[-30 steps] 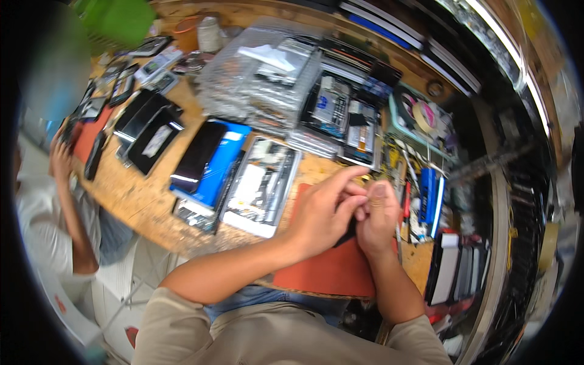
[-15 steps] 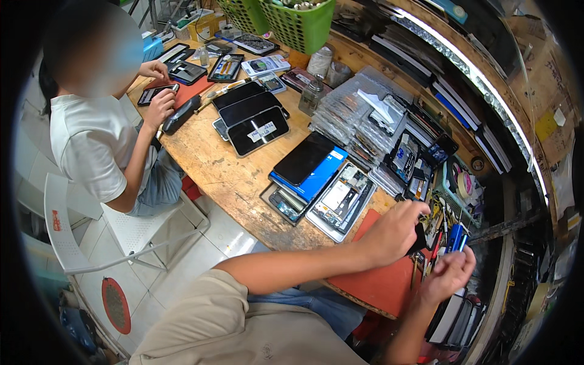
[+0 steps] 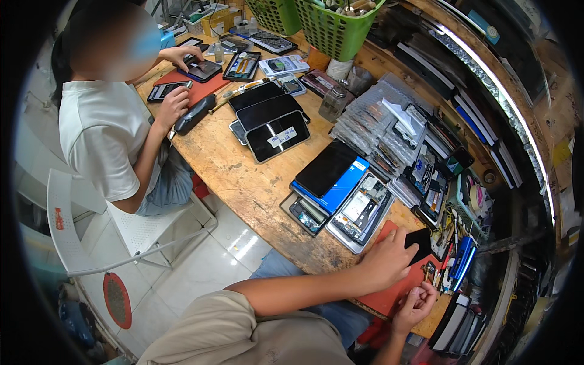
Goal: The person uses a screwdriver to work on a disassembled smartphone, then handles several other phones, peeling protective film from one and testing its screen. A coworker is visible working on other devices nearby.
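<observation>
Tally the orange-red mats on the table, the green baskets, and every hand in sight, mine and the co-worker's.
Orange-red mats: 2
Green baskets: 2
Your hands, left and right: 2
Co-worker's hands: 2
Total: 8

Green basket, glass jar, white chair

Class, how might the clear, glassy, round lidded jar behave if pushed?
The jar looks round-sided, so it might roll once toppled. Standing upright, taller than wide, it could tip under a high push. Its clear, glassy wall suggests something stiff but breakable.
</observation>
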`<state>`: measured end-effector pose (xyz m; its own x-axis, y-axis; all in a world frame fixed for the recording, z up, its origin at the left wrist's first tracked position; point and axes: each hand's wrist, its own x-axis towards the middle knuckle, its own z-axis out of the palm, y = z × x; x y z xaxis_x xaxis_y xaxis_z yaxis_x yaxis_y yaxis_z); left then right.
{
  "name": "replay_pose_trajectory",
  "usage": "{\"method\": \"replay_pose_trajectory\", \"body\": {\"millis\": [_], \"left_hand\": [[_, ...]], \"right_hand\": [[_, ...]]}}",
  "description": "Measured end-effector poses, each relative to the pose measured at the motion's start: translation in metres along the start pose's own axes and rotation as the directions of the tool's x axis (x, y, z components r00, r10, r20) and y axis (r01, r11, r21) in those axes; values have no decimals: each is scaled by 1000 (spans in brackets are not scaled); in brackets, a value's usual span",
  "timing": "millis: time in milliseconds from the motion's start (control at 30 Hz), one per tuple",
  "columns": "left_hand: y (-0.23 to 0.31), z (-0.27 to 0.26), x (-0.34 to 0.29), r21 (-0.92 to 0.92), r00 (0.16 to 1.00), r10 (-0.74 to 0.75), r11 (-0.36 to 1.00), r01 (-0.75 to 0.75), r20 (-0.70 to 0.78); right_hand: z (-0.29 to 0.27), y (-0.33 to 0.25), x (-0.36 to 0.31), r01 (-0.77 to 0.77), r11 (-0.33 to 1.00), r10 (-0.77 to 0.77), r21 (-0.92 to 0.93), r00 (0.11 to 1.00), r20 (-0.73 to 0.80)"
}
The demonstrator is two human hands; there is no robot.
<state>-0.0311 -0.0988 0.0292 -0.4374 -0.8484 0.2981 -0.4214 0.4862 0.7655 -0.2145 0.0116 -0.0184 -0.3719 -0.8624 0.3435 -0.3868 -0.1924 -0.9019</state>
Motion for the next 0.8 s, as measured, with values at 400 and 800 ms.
{"method": "replay_pose_trajectory", "body": {"millis": [400,800], "left_hand": [[-105,-189,-137,237,668,-89,894,381,-738],[-118,-197,-112,600,843,9,706,376,-538]], "right_hand": [[32,-33,8,261,843,-113,-470,940,321],[40,-42,9,347,784,-186,-516,923,338]]}}
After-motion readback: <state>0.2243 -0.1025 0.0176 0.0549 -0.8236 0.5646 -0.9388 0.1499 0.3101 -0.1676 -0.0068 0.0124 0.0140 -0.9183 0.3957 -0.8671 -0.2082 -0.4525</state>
